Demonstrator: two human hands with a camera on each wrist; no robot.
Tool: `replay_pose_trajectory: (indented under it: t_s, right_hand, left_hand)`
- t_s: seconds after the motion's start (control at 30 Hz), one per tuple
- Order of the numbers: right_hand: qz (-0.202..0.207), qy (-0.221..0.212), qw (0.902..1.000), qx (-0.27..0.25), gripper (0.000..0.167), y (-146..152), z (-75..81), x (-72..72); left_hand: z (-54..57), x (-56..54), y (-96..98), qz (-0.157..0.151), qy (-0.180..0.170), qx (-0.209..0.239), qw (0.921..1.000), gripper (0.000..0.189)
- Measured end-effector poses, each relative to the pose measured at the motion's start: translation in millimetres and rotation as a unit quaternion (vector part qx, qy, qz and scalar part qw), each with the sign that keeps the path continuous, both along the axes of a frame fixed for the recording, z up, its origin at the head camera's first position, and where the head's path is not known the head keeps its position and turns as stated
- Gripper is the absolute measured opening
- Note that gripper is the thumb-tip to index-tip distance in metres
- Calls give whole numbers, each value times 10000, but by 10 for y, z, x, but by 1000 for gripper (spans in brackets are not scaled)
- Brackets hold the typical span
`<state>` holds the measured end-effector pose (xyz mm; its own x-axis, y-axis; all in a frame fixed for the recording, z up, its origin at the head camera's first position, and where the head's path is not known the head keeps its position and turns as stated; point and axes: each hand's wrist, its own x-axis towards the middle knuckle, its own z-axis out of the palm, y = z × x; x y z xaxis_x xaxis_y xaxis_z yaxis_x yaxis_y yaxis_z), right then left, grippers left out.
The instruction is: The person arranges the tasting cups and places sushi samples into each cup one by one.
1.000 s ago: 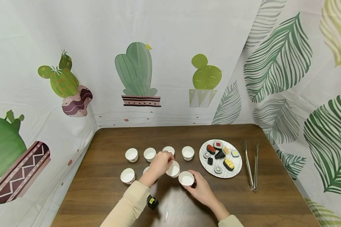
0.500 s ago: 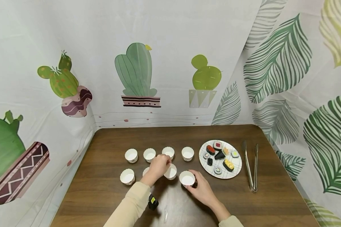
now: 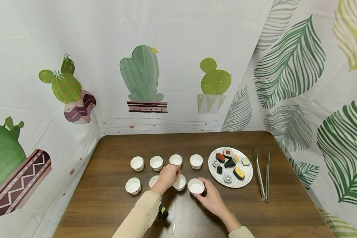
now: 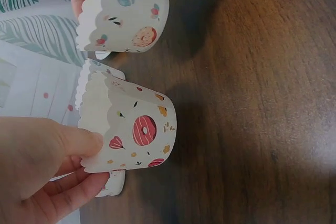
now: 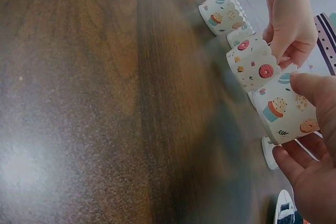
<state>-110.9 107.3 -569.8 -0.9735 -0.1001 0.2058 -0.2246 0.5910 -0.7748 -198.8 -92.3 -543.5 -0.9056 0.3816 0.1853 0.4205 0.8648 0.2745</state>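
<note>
My left hand [image 3: 167, 177] pinches the scalloped rim of a white paper baking cup [image 4: 142, 135] printed with doughnuts, thumb and fingers on either side of the wall. The cup stands upright, mouth up, partly behind the hand in the head view. Just to its right, my right hand [image 3: 213, 200] holds a second baking cup [image 5: 286, 106] with a cupcake print, thumb at the rim and fingers below on the side. Both cups look empty inside and line up with a front row, where one baking cup [image 3: 133, 186] stands far left and another [image 3: 153, 180] is half hidden by the left hand.
Behind is a row of several more baking cups [image 3: 156, 163]. To the right lie a round white plate [image 3: 247, 177] of sushi pieces and metal tongs [image 3: 267, 185] on the wooden table [image 3: 89, 205]. A small black item [image 3: 163, 211] shows beside the left sleeve.
The left hand has brought its baking cup down toward the near side and slightly left, away from the back row. The right hand's cup has barely shifted.
</note>
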Motion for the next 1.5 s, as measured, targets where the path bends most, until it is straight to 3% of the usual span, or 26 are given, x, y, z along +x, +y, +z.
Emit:
replay_pose_trajectory:
  t_s: [0.27,0.6,1.03,1.5]
  right_hand:
    - [-81,200,9996,159,61,1,-18,-7]
    - [-85,209,9996,148,65,14,-48,-27]
    - [-117,202,9996,141,65,21,-77,-59]
    - [-118,34,9999,46,69,29,-128,-137]
  left_hand:
    - [-36,-4,7,20,-42,-136,9999,16]
    - [-45,-7,11,87,-242,-147,9996,15]
    - [-100,-29,5,102,-216,-97,9997,13]
    - [-69,-2,-15,73,-301,-50,9995,12]
